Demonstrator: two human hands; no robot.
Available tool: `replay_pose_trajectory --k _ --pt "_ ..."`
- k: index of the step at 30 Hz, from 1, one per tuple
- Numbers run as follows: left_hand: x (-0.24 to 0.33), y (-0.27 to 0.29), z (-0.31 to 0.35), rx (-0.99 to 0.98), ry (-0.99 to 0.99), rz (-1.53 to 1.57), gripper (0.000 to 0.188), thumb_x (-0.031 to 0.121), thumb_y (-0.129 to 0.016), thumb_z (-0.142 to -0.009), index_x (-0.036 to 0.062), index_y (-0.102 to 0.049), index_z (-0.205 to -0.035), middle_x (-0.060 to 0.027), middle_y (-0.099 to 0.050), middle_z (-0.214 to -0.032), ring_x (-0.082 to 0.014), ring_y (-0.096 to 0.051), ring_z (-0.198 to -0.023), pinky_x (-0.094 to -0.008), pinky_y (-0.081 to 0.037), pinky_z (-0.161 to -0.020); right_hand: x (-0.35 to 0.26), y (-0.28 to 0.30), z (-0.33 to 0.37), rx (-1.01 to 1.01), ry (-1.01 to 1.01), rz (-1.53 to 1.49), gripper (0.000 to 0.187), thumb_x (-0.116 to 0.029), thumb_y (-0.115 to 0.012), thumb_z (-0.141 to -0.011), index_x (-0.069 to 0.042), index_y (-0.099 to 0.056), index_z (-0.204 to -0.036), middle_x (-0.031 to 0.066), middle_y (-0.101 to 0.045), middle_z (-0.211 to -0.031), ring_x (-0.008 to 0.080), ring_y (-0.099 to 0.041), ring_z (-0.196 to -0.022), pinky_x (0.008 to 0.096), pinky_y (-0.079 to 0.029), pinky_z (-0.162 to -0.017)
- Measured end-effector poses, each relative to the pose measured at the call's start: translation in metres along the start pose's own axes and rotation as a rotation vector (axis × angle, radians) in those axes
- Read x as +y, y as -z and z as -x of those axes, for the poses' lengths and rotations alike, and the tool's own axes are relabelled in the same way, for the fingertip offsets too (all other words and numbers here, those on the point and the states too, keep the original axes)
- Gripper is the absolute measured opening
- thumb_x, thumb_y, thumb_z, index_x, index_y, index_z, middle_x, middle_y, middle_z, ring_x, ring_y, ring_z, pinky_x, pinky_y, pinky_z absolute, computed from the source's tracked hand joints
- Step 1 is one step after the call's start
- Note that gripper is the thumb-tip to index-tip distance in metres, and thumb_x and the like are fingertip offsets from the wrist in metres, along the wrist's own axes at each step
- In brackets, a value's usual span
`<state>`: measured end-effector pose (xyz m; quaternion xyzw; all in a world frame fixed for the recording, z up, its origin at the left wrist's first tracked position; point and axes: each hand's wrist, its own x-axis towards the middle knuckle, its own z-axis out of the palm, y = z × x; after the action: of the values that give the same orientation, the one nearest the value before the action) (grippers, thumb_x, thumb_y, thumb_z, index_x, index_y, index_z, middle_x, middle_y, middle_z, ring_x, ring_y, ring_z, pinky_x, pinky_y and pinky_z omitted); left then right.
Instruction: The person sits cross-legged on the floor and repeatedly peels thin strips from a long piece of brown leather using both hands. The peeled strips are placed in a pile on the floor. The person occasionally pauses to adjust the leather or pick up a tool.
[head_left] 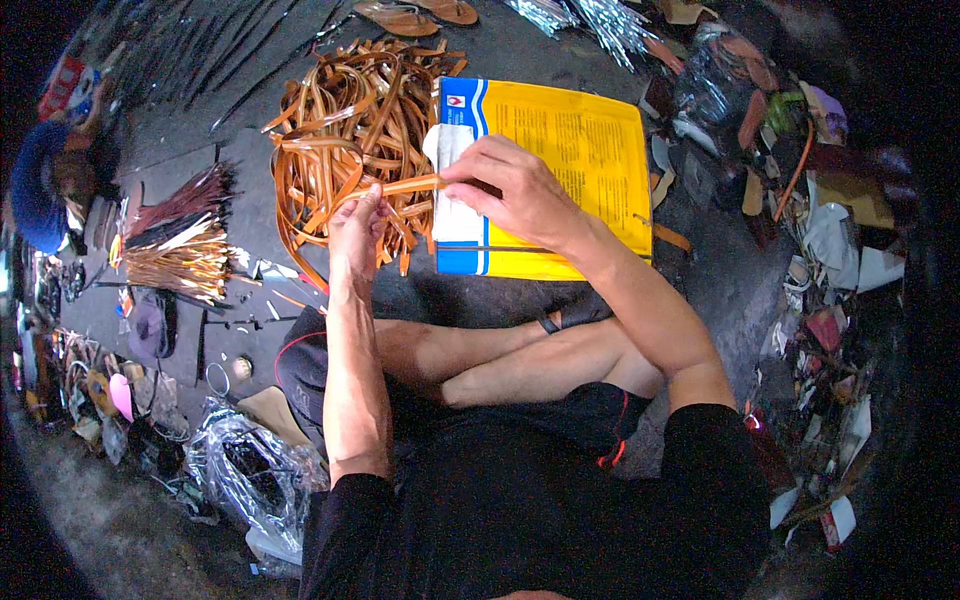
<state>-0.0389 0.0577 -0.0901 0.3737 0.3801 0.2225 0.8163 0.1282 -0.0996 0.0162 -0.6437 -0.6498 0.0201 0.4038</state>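
Between my two hands runs a flat orange-brown strap (pixel 412 185), held level. My left hand (pixel 358 222) pinches its left end between thumb and fingers. At the other end, my right hand (pixel 515 190) grips it with the thumb below and the fingers curled over. Just beyond my left hand lies a big tangled pile of similar glossy straps (pixel 345 110). Under my right hand is a flat yellow, blue and white packet or board (pixel 565 120), with a thin dark band across its near part. A white patch (pixel 455 140) shows on its left side, partly covered by my hand.
Bundles of dark and golden strips (pixel 180 260) lie at left, near a person in blue (pixel 45 190). A clear plastic bag (pixel 250 470) sits at lower left. Brown sandals (pixel 400 18) are at the far edge. Mixed scraps (pixel 825 330) line the right side.
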Motion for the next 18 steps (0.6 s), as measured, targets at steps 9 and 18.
replay_pose_trajectory --k 9,18 --pt "0.007 0.017 -0.010 0.085 -0.077 -0.038 0.015 0.018 -0.068 -0.088 0.0051 -0.063 -0.084 -0.0006 -0.061 -0.072 -0.0049 -0.048 -0.057 -0.0177 -0.033 -0.050 0.000 -0.001 -0.004 0.009 0.005 -0.006 0.010 -0.006 -0.072 -0.078 -0.002 -0.066 -0.086 0.0091 -0.062 -0.084 0.0256 -0.062 -0.079 0.0343 -0.051 -0.070" --pt "0.012 0.035 -0.017 0.078 -0.092 -0.032 0.013 0.018 -0.069 -0.088 0.0076 -0.065 -0.082 0.0012 -0.064 -0.073 -0.0055 -0.055 -0.062 -0.0185 -0.037 -0.053 0.004 -0.004 -0.004 0.019 0.055 0.041 0.008 -0.008 -0.069 -0.079 -0.003 -0.064 -0.083 0.0092 -0.060 -0.081 0.0279 -0.060 -0.078 0.0371 -0.050 -0.070"
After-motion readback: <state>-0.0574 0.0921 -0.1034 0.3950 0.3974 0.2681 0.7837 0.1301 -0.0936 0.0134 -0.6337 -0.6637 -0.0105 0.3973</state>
